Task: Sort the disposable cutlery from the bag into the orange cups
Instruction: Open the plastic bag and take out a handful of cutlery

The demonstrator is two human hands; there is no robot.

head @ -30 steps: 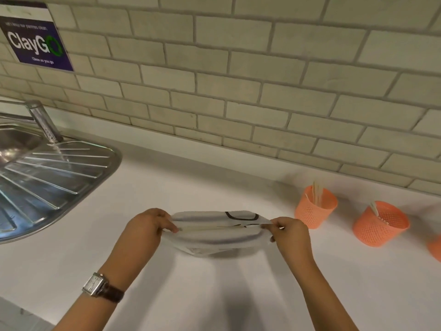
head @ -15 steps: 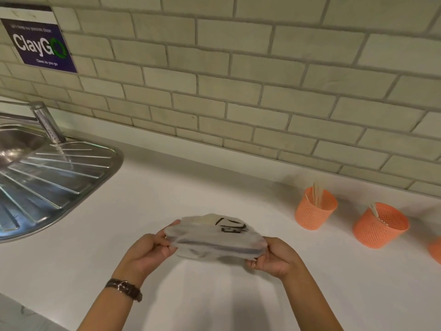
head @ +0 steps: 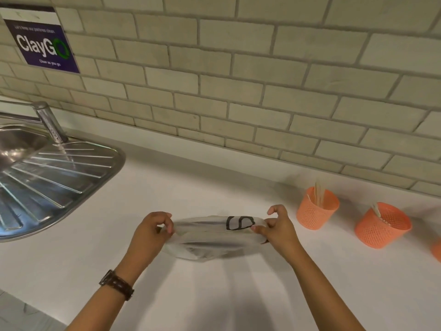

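- Cut off at right edge: third orange cup (head: 438,252), a sliver only.
- Cut off at left edge: sink (head: 95,177) basin, tap (head: 51,123) spout.
- Too small to read: fine print on purple sign (head: 40,44).
- Blurred behind cloudy plastic: contents of bag (head: 214,237).
- Hidden: bag ends, pinched under left hand (head: 150,232) and right hand (head: 276,230).
- Sunk in first orange cup (head: 317,211) and middle orange cup (head: 381,228): cutlery (head: 319,194), tips only, kind unclear.

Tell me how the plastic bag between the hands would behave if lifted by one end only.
Probably floppy: the bag sags and creases between the left hand and right hand pinching its ends. Likely light, since thin translucent film shows dark shapes inside. Its contents may slide toward the low end.
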